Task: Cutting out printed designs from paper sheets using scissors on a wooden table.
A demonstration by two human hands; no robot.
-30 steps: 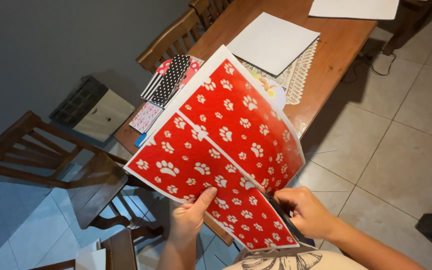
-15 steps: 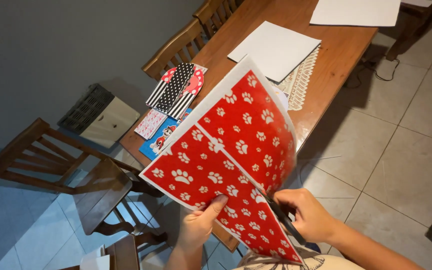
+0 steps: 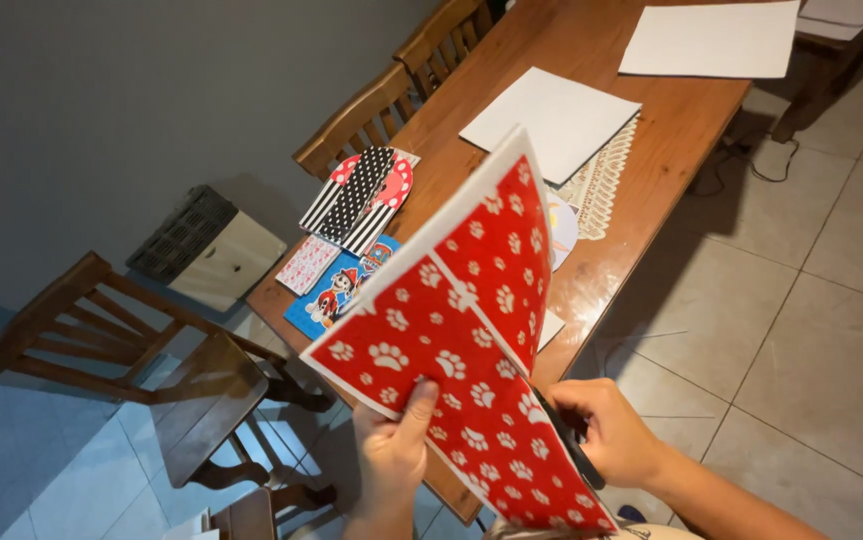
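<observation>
Wooden table below, its near edge is overhung by a red paw-print sheet (image 3: pixel 461 360), now swung steeper than a second ago, pinched by the left hand (image 3: pixel 391 450) while the right hand (image 3: pixel 606 435) grips dark scissors (image 3: pixel 566 450); farther along lie printed cut-outs (image 3: pixel 356 195), then white sheets (image 3: pixel 549 120).

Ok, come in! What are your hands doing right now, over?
Left hand grips red paw-print sheet at lower edge. Right hand holds dark scissors against the sheet. Wooden table beyond, nothing blocking.
</observation>
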